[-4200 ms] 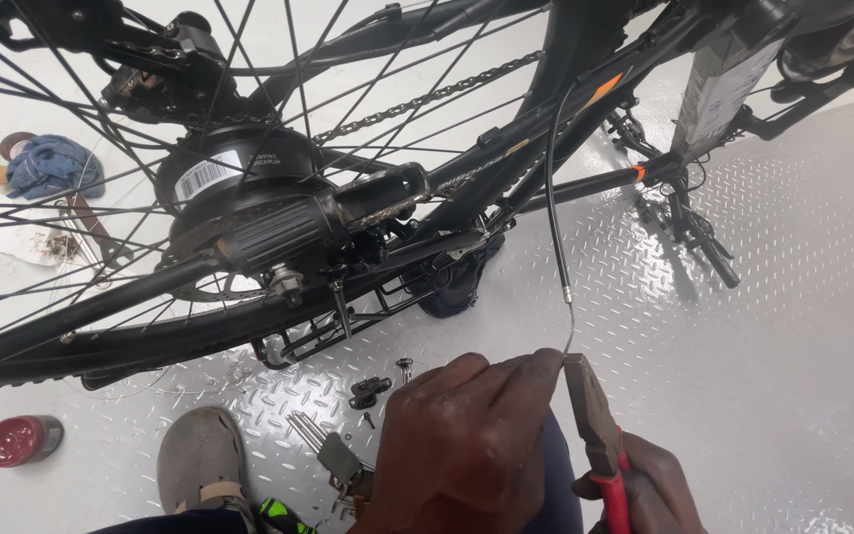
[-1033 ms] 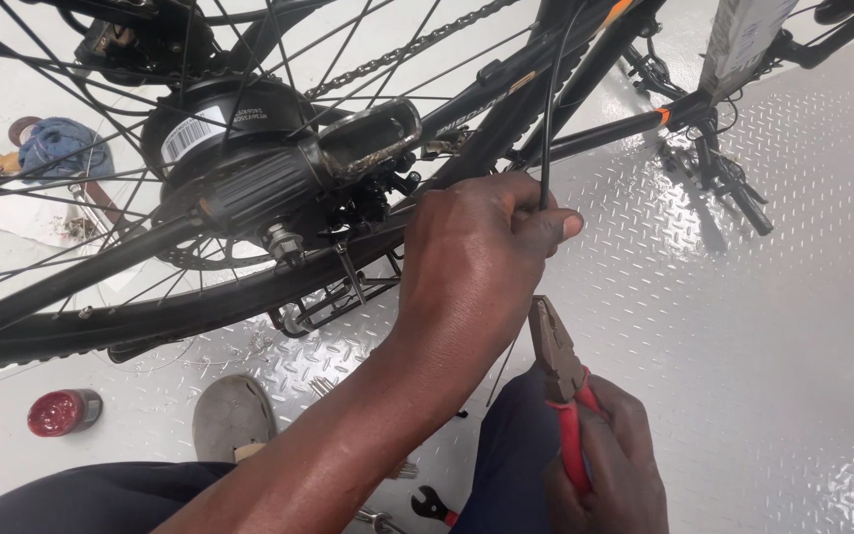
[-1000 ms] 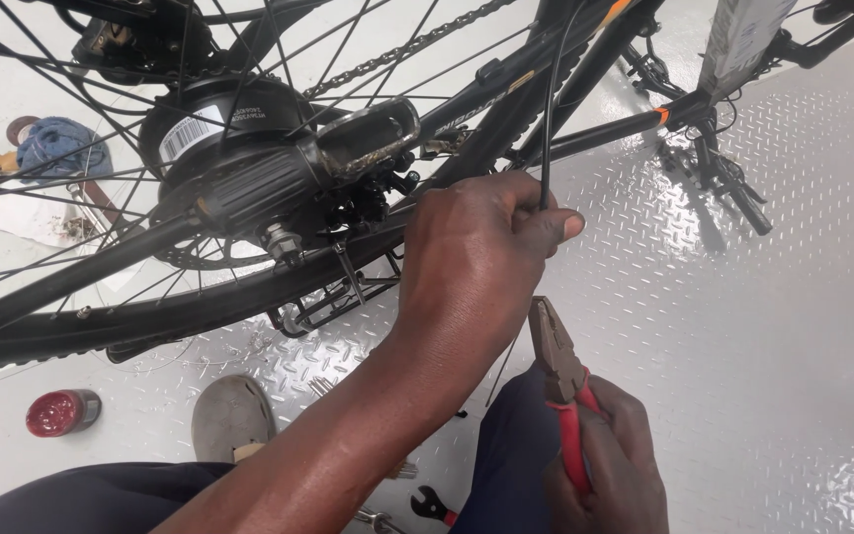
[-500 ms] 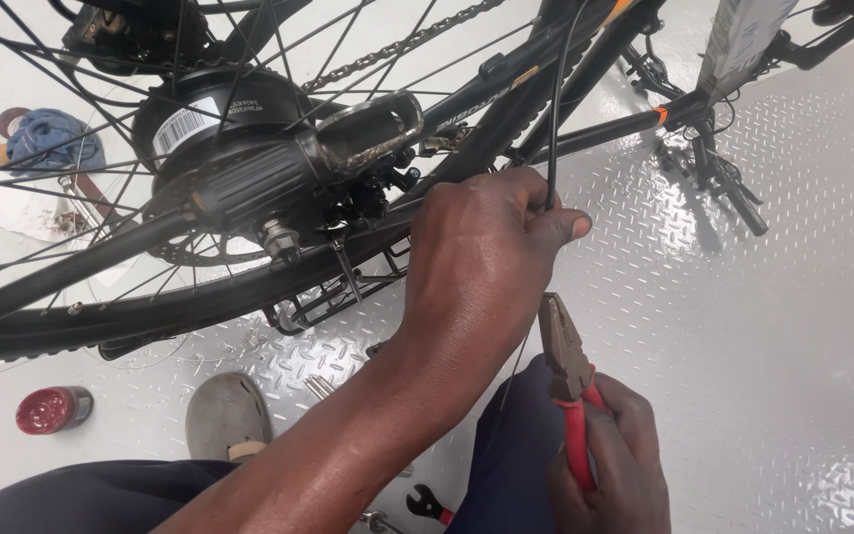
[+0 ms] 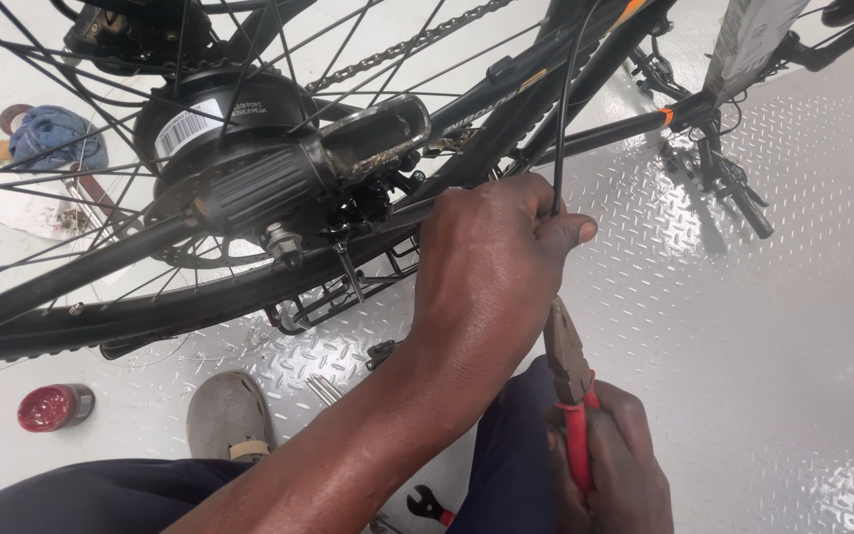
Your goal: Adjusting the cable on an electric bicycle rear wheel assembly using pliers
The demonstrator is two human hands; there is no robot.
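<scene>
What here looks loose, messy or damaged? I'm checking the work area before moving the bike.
The black cable hangs free, its end pinched in the left hand. Small metal bits and a spanner lie scattered on the floor plate. The right hand holds red-handled pliers. I see no clear damage.

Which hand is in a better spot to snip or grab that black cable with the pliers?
Probably the right hand: it already holds the red-handled pliers, tips up, just below the black cable. The left hand is busy pinching the cable's lower end, keeping it steady.
</scene>
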